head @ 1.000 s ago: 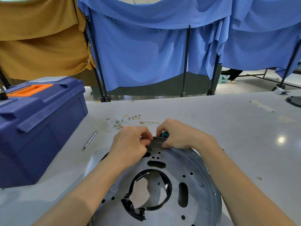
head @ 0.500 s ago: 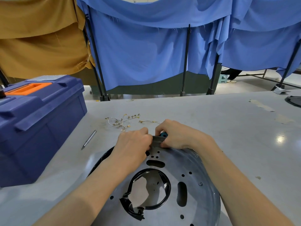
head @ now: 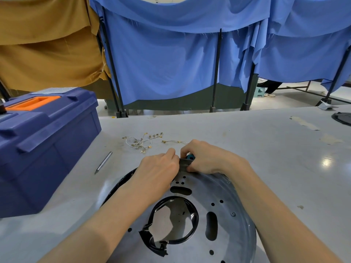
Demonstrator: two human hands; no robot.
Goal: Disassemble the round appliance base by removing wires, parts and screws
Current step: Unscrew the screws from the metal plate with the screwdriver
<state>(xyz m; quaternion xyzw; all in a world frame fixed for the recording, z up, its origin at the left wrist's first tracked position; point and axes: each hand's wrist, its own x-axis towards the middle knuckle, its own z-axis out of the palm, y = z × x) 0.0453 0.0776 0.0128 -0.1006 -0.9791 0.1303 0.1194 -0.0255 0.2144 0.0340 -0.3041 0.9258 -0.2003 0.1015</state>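
The round metal appliance base lies on the grey table close to me, with slots, small holes and a screw on its right side. A black rubber ring lines its centre hole. My left hand and my right hand meet at the base's far rim, both pinching a small dark grey part there. A teal piece shows just behind it, under my right fingers. Loose white wires with brass terminals lie on the table beyond my hands.
A blue toolbox with an orange handle stands at the left. A metal pen-like tool lies beside it. A black round object sits at the far right table edge. Blue and ochre curtains hang behind the table.
My two hands have closed in on each other at the base's far rim. The left hand has shifted slightly right and up, tight against the dark part.
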